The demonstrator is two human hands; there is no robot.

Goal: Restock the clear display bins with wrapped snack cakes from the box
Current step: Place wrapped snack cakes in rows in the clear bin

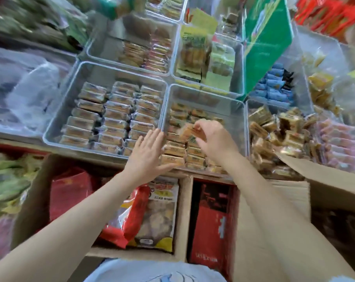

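A clear display bin in the middle holds rows of wrapped snack cakes. Over it, my right hand pinches one wrapped cake just above the rows. My left hand has its fingers straight, flat against the bin's left near corner. To the left, a wider clear bin is packed with neat rows of similar cakes. A cardboard box stands open at the right, its inside hidden from view.
Another clear bin at the right holds a loose heap of wrapped cakes. Further bins of snacks stand behind. Below the shelf edge, open cartons hold red snack bags. A green sign stands upright at the back.
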